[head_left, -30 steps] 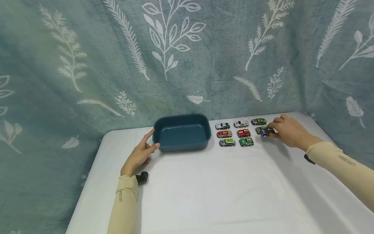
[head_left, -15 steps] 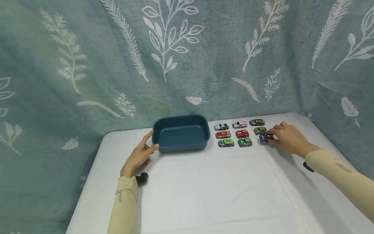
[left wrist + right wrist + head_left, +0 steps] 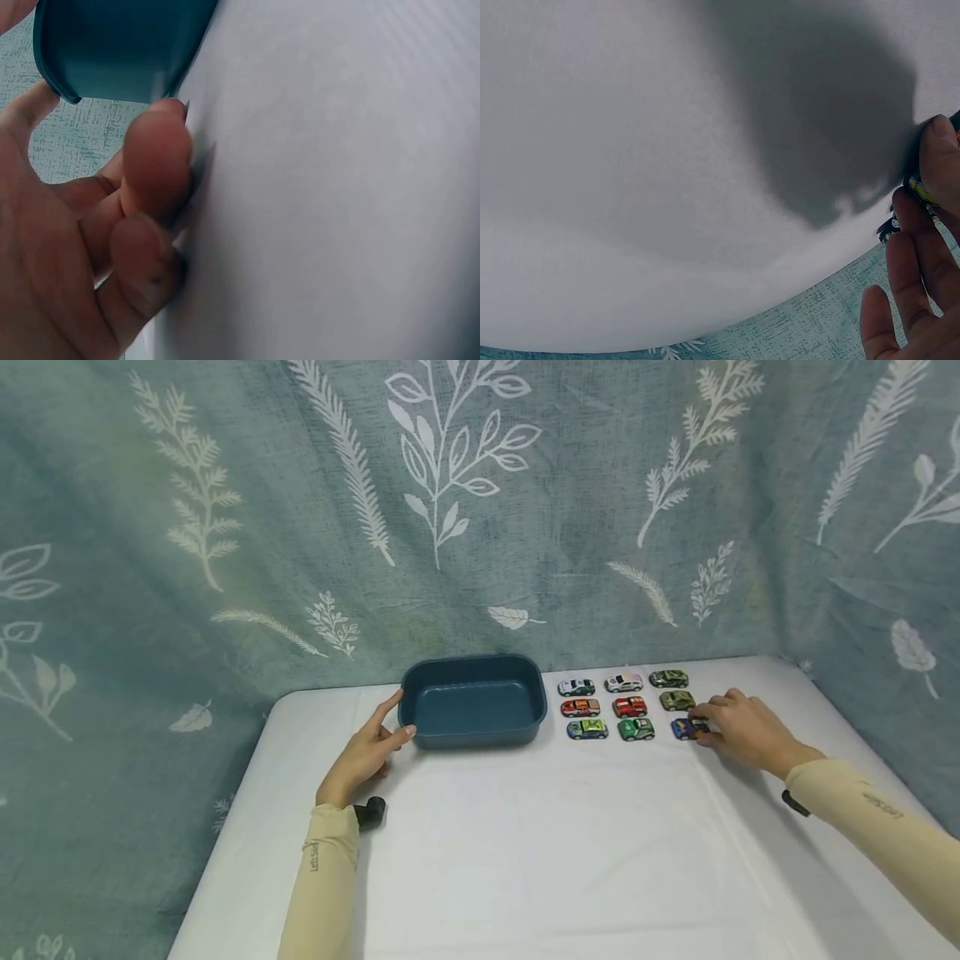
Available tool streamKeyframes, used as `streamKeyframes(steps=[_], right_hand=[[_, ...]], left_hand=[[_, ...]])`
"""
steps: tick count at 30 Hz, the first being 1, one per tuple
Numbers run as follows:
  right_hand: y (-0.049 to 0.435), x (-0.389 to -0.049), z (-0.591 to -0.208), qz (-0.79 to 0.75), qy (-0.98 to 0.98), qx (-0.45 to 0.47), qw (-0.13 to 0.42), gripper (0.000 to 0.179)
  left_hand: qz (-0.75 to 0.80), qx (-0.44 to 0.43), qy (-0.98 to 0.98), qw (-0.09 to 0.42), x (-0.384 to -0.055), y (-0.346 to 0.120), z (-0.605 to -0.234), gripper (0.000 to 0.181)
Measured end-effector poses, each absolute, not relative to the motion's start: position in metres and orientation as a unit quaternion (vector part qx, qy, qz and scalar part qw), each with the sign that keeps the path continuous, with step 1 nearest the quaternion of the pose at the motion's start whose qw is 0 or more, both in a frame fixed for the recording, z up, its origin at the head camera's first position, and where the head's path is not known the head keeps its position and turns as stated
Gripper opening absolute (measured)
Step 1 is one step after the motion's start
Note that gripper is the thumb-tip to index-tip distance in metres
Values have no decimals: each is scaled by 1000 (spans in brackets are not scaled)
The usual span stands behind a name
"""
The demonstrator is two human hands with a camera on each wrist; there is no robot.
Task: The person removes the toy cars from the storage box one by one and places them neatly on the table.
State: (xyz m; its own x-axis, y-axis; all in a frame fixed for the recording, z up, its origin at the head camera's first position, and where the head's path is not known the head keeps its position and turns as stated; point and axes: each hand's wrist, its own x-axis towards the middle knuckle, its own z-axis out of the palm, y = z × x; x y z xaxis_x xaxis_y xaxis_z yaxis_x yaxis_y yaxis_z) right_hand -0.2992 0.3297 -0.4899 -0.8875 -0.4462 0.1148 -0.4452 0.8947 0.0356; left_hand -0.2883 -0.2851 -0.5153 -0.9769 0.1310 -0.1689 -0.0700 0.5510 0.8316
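In the head view, my right hand (image 3: 750, 731) pinches a blue toy car (image 3: 686, 728) between thumb and fingers, low at the white tabletop. Only a bit of this car (image 3: 921, 190) shows behind the thumb in the right wrist view. Just behind it lies an olive-green toy car (image 3: 677, 700), and to its left a green one (image 3: 636, 729). My left hand (image 3: 360, 758) touches the left end of a dark teal tray (image 3: 480, 741), index finger extended at the far corner and thumb at the near one. The other fingers (image 3: 157, 157) bend beneath the palm.
Several more toy cars stand in rows right of the tray, among them a red one (image 3: 629, 707), a white one (image 3: 624, 682) and a camouflage one (image 3: 669, 678). A leaf-patterned green cloth (image 3: 585, 527) hangs along the back of the white table (image 3: 540, 843).
My right hand has brought the blue car toward me, from overlapping the olive-green car down to the table in front of it. The left hand stays at the tray.
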Motion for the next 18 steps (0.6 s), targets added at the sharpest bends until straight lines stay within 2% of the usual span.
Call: streamKeyframes(steps=[13,18], right_hand=[[331,-297,-487,0,-973,220,67,54],[336,-291,-485,5,-981,188,51,72]], left_hand=[[475,13,874,104,-286,-290,-516,80],[473,12,876,97,-287,-286,-519,77]])
